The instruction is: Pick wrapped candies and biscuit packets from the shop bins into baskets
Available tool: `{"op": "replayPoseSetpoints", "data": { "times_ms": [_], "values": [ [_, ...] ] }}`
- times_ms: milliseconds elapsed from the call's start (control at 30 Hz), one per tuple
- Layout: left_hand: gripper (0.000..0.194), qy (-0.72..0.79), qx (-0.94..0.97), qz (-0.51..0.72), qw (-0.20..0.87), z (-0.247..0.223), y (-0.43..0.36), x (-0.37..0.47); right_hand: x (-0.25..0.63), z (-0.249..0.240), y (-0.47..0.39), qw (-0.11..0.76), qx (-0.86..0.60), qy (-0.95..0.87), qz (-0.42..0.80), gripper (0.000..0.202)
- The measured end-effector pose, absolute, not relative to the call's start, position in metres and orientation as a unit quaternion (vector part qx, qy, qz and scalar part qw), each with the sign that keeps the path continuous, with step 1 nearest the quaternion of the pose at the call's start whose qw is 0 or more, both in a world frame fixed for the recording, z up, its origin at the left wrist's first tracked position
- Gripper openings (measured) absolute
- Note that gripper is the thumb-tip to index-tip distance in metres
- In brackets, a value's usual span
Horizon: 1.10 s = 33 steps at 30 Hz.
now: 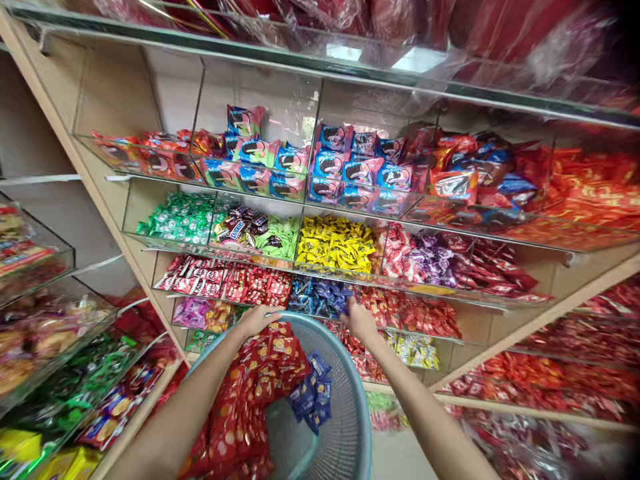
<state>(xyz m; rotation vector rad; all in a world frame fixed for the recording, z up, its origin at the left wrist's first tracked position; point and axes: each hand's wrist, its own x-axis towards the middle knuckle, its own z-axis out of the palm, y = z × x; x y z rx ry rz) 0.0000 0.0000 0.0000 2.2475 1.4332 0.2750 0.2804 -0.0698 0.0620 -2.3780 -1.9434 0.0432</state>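
A blue-grey plastic basket (345, 413) is tilted in front of the shelves. My left hand (256, 321) is closed over its far rim. Inside lie many red candy packets (235, 400) on the left and several dark blue packets (314, 393) toward the middle. My right hand (360, 319) reaches past the rim to the right end of a low compartment of blue wrapped candies (317, 297). Its fingers look curled together beside those candies; whatever may be in them is hidden. Red packets (255, 285) fill the compartments just left of the blue ones.
Clear-fronted shelves rise ahead, holding yellow candies (337, 245), green candies (177, 219) and blue-pink cookie packs (357, 170). A glass shelf edge (320, 61) crosses overhead. Side racks with green packets (95, 380) and red packets (555, 377) stand left and right.
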Motion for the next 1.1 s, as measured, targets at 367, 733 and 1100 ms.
{"op": "replayPoseSetpoints", "data": {
  "times_ms": [367, 733, 1100],
  "values": [
    [0.053, 0.524, 0.814, 0.110, 0.225, -0.010, 0.003, 0.000, 0.235, 0.020, -0.162, -0.007, -0.669, -0.742, 0.048, 0.022],
    [0.054, 0.535, 0.810, 0.089, 0.224, -0.003, 0.000, -0.002, 0.212, -0.012, -0.130, -0.034, -0.661, -0.749, -0.029, 0.019],
    [0.054, 0.534, 0.809, 0.101, 0.225, -0.001, -0.003, 0.000, 0.200, -0.026, -0.118, -0.015, -0.660, -0.751, -0.018, 0.021]
  ]
}}
